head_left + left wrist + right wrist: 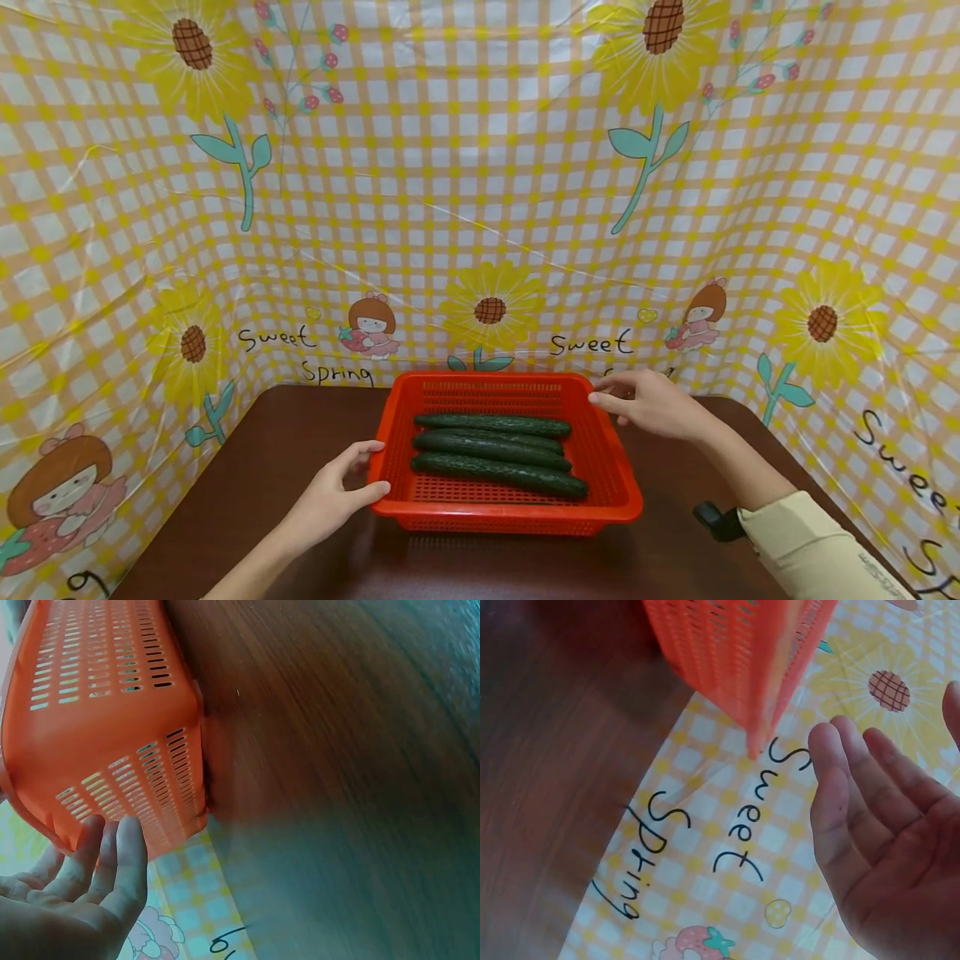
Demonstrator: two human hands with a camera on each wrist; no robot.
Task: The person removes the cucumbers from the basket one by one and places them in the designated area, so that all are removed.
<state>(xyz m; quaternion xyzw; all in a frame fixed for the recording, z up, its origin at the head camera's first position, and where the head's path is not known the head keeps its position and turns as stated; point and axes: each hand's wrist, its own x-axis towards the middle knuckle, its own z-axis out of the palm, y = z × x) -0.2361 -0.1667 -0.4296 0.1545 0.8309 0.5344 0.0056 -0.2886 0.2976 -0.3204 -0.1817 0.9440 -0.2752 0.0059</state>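
A red plastic basket [517, 510] with slotted walls stands on the dark table. Several long dark green cucumbers [495, 473] lie side by side in it, roughly crosswise. My left hand [330, 496] holds the basket's left rim, its thumb over the edge. In the left wrist view its fingers [129, 847] lie below the rim, along the slotted outer wall. At the back right corner is my right hand [651, 404], thumb and forefinger near the rim. The right wrist view shows that hand [900, 825] apart from the basket, with its fingers loosely extended and nothing held.
The brown wooden table [300, 433] runs back to a yellow checked cloth [480, 208] with sunflowers, which hangs behind and on both sides. A black device [717, 522] is worn at the right wrist, by a beige sleeve [810, 542].
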